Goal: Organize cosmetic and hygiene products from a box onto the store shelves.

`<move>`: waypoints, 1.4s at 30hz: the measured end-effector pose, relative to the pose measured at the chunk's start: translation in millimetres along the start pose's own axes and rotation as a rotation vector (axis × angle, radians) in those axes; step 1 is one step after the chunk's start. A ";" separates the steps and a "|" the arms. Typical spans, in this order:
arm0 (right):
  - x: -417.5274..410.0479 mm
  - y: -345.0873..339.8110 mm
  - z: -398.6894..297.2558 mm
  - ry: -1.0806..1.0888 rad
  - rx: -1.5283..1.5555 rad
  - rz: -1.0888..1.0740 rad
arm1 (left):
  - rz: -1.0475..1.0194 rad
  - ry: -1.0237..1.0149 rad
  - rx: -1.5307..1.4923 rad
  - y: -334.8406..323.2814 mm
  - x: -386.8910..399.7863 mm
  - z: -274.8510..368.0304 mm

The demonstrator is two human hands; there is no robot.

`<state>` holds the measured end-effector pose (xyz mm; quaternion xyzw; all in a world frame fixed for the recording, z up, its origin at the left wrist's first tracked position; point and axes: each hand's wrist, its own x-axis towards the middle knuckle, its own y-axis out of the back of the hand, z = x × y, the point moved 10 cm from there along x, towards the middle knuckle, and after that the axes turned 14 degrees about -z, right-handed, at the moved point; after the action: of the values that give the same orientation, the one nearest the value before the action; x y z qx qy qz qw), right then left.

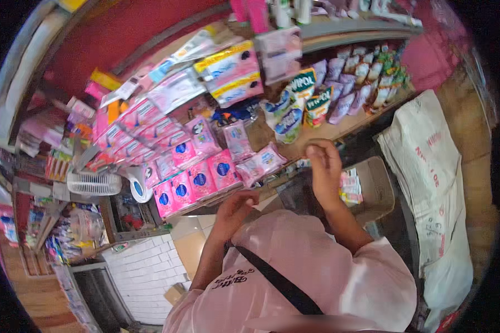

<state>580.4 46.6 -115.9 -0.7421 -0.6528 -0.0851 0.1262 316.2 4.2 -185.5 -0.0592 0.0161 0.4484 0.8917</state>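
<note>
My left hand (236, 207) hovers by the front edge of a wooden shelf (293, 150), its fingers loosely bent and nothing visible in them. Just beyond it stands a row of pink Paseo tissue packs (200, 179). Pink soft packs (261, 163) lie flat to their right. My right hand (326, 170) is raised at the same edge, fingers half curled, with no object seen in it. Nearest to it on the shelf are a green-and-white pouch (288, 120) and Wipol refill pouches (318, 107). Some fingers of both hands are hidden or blurred.
Purple pouches (342, 100) fill the shelf's right part. Boxed pink packs (143, 129) and larger tissue packs (233, 75) stand farther back. A white fan (94, 183) is at left. A plastic bin (375, 189) and a long white sack (435, 179) stand at right.
</note>
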 end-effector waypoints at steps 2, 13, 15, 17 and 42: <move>25.0 -63.1 -48.1 0.159 -0.005 -0.211 | 0.116 -0.008 0.026 24.9 -12.0 39.0; 170.3 -193.7 -192.4 0.693 -0.912 -0.423 | 0.296 -0.275 0.107 131.8 -92.3 133.9; 189.8 -196.3 -186.5 0.694 -0.987 -0.499 | 0.321 -0.262 0.085 147.7 -100.7 130.3; 198.8 -203.9 -171.9 0.736 -1.038 -0.673 | 0.315 -0.228 0.074 159.7 -105.0 123.9; 305.4 -136.4 -138.9 0.567 -0.818 -0.211 | 0.276 -0.797 1.178 132.1 58.5 356.8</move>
<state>491.4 310.2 115.9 -0.6085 -0.5776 -0.5440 -0.0117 236.6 171.8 151.8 0.6017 -0.0638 0.4612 0.6490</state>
